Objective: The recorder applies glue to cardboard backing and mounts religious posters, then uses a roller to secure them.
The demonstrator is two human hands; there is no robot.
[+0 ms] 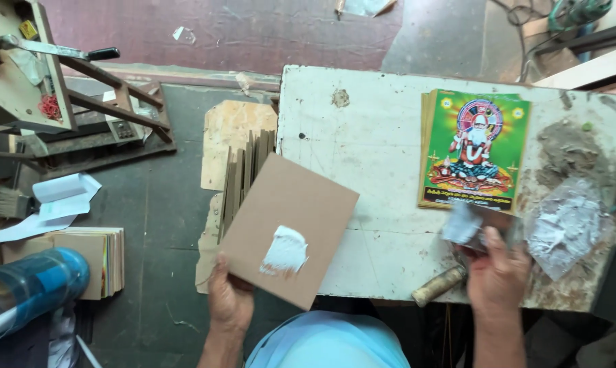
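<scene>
far left: a blue plastic bottle point(32, 283) lying on its side, a stack of card-backed prints point(97, 262) beside it, loose white paper slips point(63, 201) above, and a lever-handled metal press point(49, 82) at the top corner.

left of centre: a row of brown boards point(247, 170) standing on edge against the end of the table, with flat plywood offcuts point(229, 133) behind them.

centre: left hand point(229, 300), fingers closed on the lower corner of a brown backing board point(291, 225). the board is held tilted, partly over the left edge of the white worktable point(376, 136), and carries a patch of white paste point(284, 252) near its lower middle, not yet spread to the edges.

right of centre: a stack of colourful devotional prints point(473, 150) lying flat on the table, well apart from the board; a short wooden roller point(439, 285) at the table's near edge.

right: right hand point(499, 272), fingers curled around a paste-smeared spreader or scraper point(468, 225); its exact form is blurred. beside it, a crumpled plastic sheet caked with paste point(570, 221).

step in hand, as judged: pasting the board, early stage. next move likely calls for bringing the spreader across to the patch and drawing paste evenly outward, board kept steady.
</scene>
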